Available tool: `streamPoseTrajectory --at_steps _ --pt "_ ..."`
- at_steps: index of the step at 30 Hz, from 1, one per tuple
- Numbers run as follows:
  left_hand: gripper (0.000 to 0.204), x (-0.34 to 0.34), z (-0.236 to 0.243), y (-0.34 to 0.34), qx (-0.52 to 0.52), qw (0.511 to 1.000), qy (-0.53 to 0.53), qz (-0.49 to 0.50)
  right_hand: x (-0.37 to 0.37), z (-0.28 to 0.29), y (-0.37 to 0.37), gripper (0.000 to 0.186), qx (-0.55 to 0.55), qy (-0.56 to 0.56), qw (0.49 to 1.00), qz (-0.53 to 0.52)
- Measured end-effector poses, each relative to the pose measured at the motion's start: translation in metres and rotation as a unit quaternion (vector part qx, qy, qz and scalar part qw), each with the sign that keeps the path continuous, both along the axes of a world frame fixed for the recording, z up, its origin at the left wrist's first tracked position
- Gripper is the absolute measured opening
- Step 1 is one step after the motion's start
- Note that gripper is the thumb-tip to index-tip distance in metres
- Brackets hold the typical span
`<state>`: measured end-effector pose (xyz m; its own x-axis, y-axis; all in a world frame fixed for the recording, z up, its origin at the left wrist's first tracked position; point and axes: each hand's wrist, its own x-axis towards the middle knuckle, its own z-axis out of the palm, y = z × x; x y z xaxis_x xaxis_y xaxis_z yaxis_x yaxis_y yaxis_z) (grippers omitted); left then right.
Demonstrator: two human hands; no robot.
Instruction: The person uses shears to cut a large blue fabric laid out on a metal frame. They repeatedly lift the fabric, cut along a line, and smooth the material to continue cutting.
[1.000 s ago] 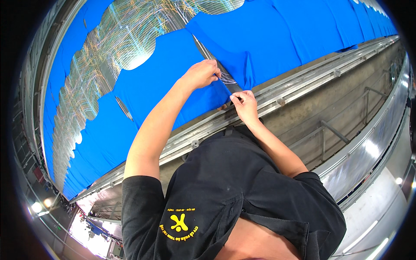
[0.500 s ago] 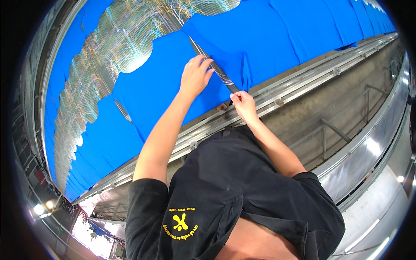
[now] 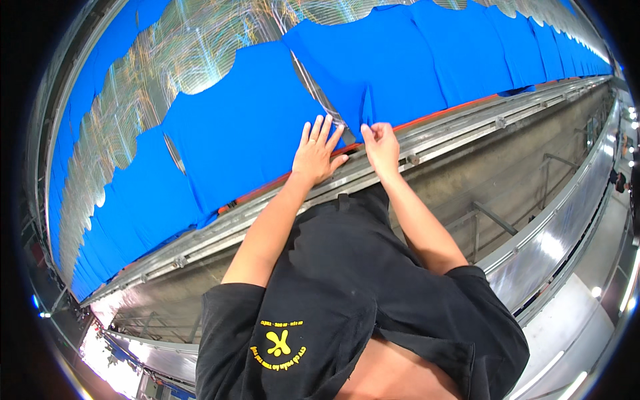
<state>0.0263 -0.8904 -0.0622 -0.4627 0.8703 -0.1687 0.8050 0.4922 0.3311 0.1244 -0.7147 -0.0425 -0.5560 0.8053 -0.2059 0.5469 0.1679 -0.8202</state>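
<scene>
1. Blue fabric (image 3: 247, 120) lies in panels across the shiny counter (image 3: 207, 63), ahead of and to either side of the hands.
2. Left hand (image 3: 313, 159): fingers spread, over one panel's near edge beside a narrow gap (image 3: 308, 81).
3. Right hand (image 3: 383, 150): fingers curled at the foot of a fold (image 3: 367, 105); I cannot tell whether it pinches cloth.
4. Metal rail (image 3: 460, 137) edges the counter.

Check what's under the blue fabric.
Beside the left hand, a grey surface shows between blue fabric panels; a red line shows along their near edge. The rest is covered.
</scene>
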Motion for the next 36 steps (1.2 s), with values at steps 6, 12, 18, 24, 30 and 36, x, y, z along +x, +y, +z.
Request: streamPoseTrajectory --at_steps 6,12,18,24,30,36 --pt "0.070 0.003 0.021 -0.009 0.246 0.919 -0.222 0.212 0.000 -0.003 0.014 0.020 0.132 -0.110 0.976 0.131" --pt "0.049 0.010 -0.003 0.019 0.319 0.419 -0.684 0.506 0.007 0.039 -0.020 0.020 0.061 -0.021 0.930 0.362" --pt "0.026 0.022 -0.032 0.022 0.332 0.641 -0.482 0.497 0.003 0.027 0.023 0.028 -0.010 -0.055 0.956 0.287" --pt "0.041 0.032 -0.021 0.027 0.356 0.651 -0.323 0.587 -0.044 0.023 0.042 0.024 0.021 -0.032 0.920 0.391" --pt "0.048 0.041 0.019 0.039 0.324 0.676 -0.245 0.615 -0.128 0.022 0.010 0.041 0.044 -0.176 0.872 0.455" --pt "0.050 0.049 0.020 0.041 0.310 0.727 -0.058 0.610 -0.153 -0.003 0.012 0.034 -0.090 -0.173 0.854 0.482"
